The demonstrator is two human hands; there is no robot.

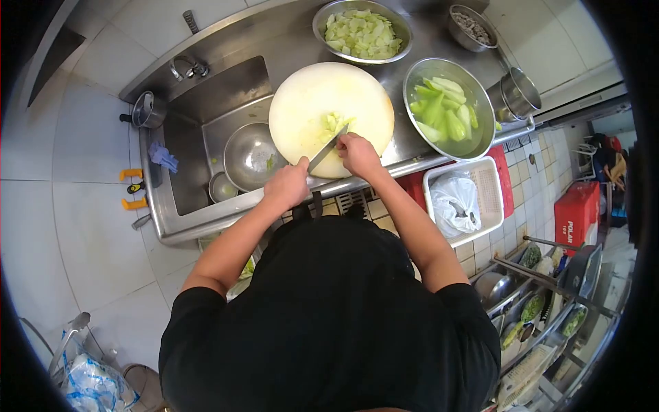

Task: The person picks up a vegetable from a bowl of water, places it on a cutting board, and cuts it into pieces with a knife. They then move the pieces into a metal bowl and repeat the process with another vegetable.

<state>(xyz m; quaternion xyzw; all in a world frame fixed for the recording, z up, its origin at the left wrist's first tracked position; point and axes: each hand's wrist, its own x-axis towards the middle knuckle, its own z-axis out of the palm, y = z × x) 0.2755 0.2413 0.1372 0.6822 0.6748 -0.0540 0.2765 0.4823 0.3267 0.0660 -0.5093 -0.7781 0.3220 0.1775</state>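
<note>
My left hand [287, 184] is wrapped round the handle of a knife [324, 152], whose blade points up and right over a round white cutting board [295, 103]. Beside the blade tip, my right hand [358, 155] has its fingers bent together; what they hold, if anything, is hidden. Pale green cut vegetable pieces [333, 123] lie on the board just above the blade. Behind the board stands a metal bowl of sliced pale green pieces [364, 33]. To its right, another metal bowl holds larger green vegetable chunks [449, 113] in liquid.
The sink [189, 165] at the left holds an empty-looking metal bowl [250, 154] and a small one. A white basket [491, 192] with a plastic bag [455, 204] stands at the right, below the counter edge. Metal pots [519, 93] stand at the counter's right end.
</note>
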